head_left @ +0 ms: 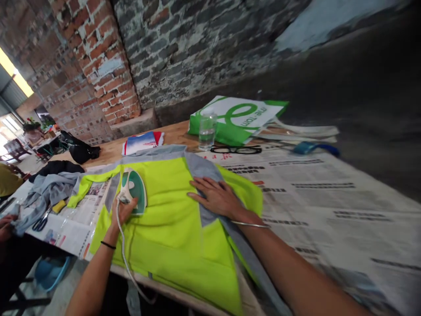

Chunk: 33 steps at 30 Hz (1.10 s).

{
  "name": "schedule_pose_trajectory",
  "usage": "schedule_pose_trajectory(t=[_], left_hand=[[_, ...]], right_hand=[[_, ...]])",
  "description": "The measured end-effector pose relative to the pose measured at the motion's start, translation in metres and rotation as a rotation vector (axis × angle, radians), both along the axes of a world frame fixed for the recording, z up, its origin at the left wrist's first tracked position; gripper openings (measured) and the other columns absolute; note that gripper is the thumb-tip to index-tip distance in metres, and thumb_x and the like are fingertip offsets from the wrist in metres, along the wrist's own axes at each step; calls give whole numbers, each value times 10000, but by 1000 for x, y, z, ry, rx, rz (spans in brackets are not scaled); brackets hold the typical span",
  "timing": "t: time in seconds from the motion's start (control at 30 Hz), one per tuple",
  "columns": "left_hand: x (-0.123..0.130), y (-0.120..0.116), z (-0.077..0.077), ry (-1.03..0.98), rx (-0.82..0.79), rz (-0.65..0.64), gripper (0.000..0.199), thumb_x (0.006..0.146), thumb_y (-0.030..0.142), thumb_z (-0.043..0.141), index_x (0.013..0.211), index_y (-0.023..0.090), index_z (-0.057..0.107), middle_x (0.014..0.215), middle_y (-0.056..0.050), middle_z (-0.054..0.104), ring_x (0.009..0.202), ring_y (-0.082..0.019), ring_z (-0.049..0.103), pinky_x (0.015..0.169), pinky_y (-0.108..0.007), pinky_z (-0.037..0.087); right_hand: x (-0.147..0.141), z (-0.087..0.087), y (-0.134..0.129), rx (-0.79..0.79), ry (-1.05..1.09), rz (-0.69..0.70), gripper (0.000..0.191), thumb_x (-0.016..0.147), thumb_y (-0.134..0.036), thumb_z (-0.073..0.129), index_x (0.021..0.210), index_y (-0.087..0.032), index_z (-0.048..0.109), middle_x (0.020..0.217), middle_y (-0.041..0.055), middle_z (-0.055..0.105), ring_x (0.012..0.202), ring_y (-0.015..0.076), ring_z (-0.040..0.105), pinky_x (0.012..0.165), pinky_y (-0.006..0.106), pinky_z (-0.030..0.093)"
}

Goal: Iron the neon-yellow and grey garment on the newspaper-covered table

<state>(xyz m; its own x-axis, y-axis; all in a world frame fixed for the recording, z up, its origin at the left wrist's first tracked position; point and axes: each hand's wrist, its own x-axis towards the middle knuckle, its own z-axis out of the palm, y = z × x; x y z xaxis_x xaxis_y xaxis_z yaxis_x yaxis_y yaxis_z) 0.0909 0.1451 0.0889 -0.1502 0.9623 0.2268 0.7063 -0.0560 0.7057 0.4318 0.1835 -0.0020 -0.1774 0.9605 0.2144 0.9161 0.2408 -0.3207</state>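
Backed by a rough grey brick wall [184, 48] and red-brick pillar [107, 61]; furnished with a newspaper-covered wooden counter [177, 128]; lit by a bright window [10, 123], far left.

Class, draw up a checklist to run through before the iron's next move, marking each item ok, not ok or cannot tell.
1. Iron held by its handle in the left hand: ok.
2. Right hand apart from the iron: ok, flat on the garment's grey panel.
3. Yellow fabric smooth between the hands: not ok, creases show.
4. Cord clear of the right hand: ok.
5. Glass apart from the iron: ok.
6. Iron hot: cannot tell.
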Motion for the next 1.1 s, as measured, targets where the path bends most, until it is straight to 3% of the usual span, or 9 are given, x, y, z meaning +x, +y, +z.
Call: schedule_pose_trajectory(t=[0.17,0.3,0.4,0.5,0.6,0.73,0.9,1.0,1.1], left_hand=[[-22,-32,-1,-10,71,-118,553,704,492,795,1153,196,665,1032,-65,730,931,-234,700,820,-351,575],[-52,-90,-18,52,239,-12,481,805,411,694,1216,173,616,1268,-152,640,1260,-309,575,1075,-522,464],[-57,-148,-40,124,292,-14,222,902,326,557,1023,182,675,1125,-143,681,1107,-286,644,984,-529,520],[-45,-184,-57,203,298,-154,143,883,280,619,971,213,711,1101,-100,708,1041,-246,664,918,-439,564],[-35,-190,-60,280,295,-289,248,825,237,711,1073,225,709,1092,-64,722,1024,-227,662,910,-393,568],[-34,-180,-59,361,298,-396,254,782,270,794,1023,253,716,1127,-30,711,1026,-213,646,897,-362,550],[-30,-178,-67,407,307,-433,184,831,222,753,1007,245,704,1167,-29,700,1070,-217,629,911,-377,522],[-26,-176,-69,396,326,-499,215,866,196,708,1077,237,687,1257,-30,683,1171,-223,603,979,-395,504],[-24,-173,-65,356,356,-555,192,917,201,650,1100,244,690,1234,-24,705,1187,-216,606,1004,-394,502]], right_hand=[[-9,8,-11,-2,-96,-6,544,997,-517,336,1422,-276,576,1554,63,482,1444,291,386,1162,540,318],[-17,21,-19,-91,-183,-12,487,987,-429,389,1385,-248,603,1540,99,494,1410,316,439,1126,579,352],[-37,50,-20,-209,-194,33,402,959,-382,466,1226,-198,704,1383,161,630,1282,359,570,1077,570,404],[-81,95,-19,-178,-95,152,467,1022,-413,334,1276,-229,679,1353,110,661,1253,278,607,1067,411,445],[-143,143,-20,-146,127,245,552,1047,-465,237,1405,-214,573,1384,87,645,1270,228,596,1060,328,446],[-215,184,-18,-292,165,41,656,975,-590,454,1406,-99,511,1326,219,649,1243,323,607,1001,396,480],[-250,184,-5,-391,141,-90,687,800,-321,758,1373,-52,492,1262,260,656,1166,331,648,887,355,527],[-246,177,5,-436,164,-132,676,736,-151,738,1361,-53,500,1151,212,701,1002,281,699,750,303,543],[-225,177,8,-458,207,-107,667,699,-129,723,1335,-73,528,969,111,728,781,216,692,616,266,519]])
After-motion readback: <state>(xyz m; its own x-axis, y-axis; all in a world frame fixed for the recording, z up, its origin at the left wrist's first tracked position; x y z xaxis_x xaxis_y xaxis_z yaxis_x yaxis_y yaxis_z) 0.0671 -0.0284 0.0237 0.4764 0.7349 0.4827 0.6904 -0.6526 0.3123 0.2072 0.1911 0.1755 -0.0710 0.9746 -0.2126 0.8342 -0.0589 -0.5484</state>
